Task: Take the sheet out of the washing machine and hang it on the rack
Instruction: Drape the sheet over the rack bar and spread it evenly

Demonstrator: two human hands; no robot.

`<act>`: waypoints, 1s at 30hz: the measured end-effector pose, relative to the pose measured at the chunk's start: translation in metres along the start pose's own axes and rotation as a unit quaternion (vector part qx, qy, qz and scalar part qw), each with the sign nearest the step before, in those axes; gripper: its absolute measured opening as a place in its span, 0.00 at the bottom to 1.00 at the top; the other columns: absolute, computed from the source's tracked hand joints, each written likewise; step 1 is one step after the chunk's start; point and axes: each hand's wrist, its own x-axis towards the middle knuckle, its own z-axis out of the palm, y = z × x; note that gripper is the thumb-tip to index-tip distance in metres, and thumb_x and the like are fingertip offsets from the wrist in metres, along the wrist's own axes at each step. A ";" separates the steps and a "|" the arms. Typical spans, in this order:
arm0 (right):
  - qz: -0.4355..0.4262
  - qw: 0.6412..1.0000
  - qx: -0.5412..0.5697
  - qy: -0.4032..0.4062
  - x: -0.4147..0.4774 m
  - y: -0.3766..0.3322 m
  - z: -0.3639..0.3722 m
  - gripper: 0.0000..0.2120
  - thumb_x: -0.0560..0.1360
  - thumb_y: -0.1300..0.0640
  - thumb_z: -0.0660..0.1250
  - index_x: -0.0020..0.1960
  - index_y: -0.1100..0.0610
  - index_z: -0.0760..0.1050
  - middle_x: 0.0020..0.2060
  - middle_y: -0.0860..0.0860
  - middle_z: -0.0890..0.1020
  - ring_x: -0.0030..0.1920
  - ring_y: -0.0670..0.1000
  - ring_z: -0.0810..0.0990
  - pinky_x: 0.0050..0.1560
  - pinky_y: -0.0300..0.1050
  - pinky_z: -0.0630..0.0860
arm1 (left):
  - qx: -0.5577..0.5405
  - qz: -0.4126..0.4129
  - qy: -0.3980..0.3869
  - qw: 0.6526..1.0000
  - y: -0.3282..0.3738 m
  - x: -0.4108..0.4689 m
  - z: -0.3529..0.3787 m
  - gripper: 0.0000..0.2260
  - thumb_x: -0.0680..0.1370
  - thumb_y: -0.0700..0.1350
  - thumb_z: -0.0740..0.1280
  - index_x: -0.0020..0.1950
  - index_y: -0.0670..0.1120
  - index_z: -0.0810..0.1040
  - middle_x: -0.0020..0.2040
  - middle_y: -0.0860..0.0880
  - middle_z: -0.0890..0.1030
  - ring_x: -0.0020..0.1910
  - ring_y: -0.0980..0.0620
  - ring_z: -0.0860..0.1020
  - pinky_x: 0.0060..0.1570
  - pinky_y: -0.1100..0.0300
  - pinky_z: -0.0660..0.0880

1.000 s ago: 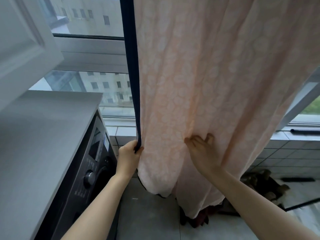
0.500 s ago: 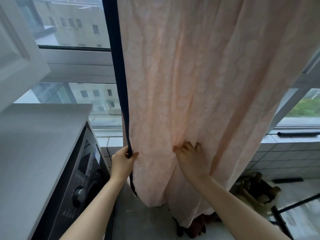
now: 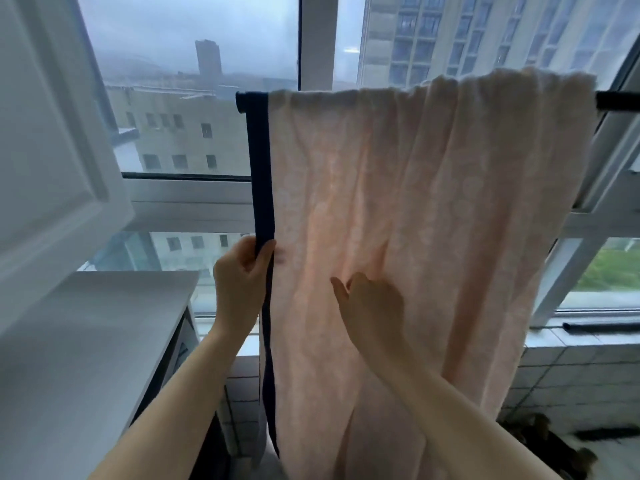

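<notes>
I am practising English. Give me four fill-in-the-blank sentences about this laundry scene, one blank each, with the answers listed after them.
1. The sheet is draped over a ____ rail.
2. The left hand pinches the sheet's dark border; the main fabric is ____.
3. The right hand touches the sheet ____ the rail.
4. Behind the sheet, tall buildings show through the ____.
Answers: black; pink; below; window.
</notes>
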 end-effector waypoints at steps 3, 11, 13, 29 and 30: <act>-0.028 1.000 -0.004 0.003 0.009 -0.013 -0.008 0.19 0.82 0.45 0.49 0.46 0.53 0.74 0.33 0.49 0.79 0.33 0.53 0.79 0.34 0.43 0.73 | 0.023 0.018 0.017 0.999 0.004 0.013 -0.001 0.08 0.78 0.42 0.68 0.38 0.44 0.78 0.30 0.54 0.79 0.27 0.56 0.74 0.31 0.59 0.70; 0.049 0.995 0.037 0.077 0.067 -0.031 -0.059 0.29 0.78 0.34 0.50 0.55 0.59 0.70 0.40 0.52 0.80 0.39 0.54 0.79 0.37 0.45 0.73 | 0.003 0.060 0.000 0.998 0.031 0.052 0.000 0.07 0.78 0.43 0.68 0.42 0.42 0.81 0.34 0.49 0.81 0.31 0.51 0.78 0.34 0.57 0.76; 0.053 0.997 0.001 0.058 0.073 -0.032 -0.060 0.26 0.79 0.36 0.49 0.49 0.59 0.71 0.37 0.51 0.76 0.35 0.52 0.75 0.33 0.43 0.68 | 0.014 0.067 0.015 0.998 0.033 0.059 0.002 0.09 0.78 0.43 0.67 0.40 0.41 0.81 0.31 0.48 0.80 0.29 0.48 0.76 0.32 0.53 0.74; -0.070 0.951 0.100 0.285 0.103 -0.046 -0.093 0.18 0.77 0.51 0.66 0.62 0.59 0.70 0.55 0.56 0.76 0.51 0.56 0.77 0.44 0.51 0.79 | 0.024 0.095 0.042 0.994 0.070 0.094 0.000 0.06 0.78 0.43 0.68 0.52 0.44 0.83 0.41 0.55 0.83 0.39 0.59 0.82 0.42 0.66 0.79; -0.075 0.943 0.065 0.317 0.109 -0.045 -0.095 0.20 0.76 0.53 0.67 0.64 0.60 0.70 0.59 0.57 0.75 0.56 0.58 0.75 0.52 0.52 0.77 | 0.025 0.110 0.048 0.992 0.076 0.098 0.001 0.06 0.78 0.43 0.68 0.52 0.44 0.83 0.40 0.55 0.82 0.39 0.61 0.81 0.40 0.69 0.78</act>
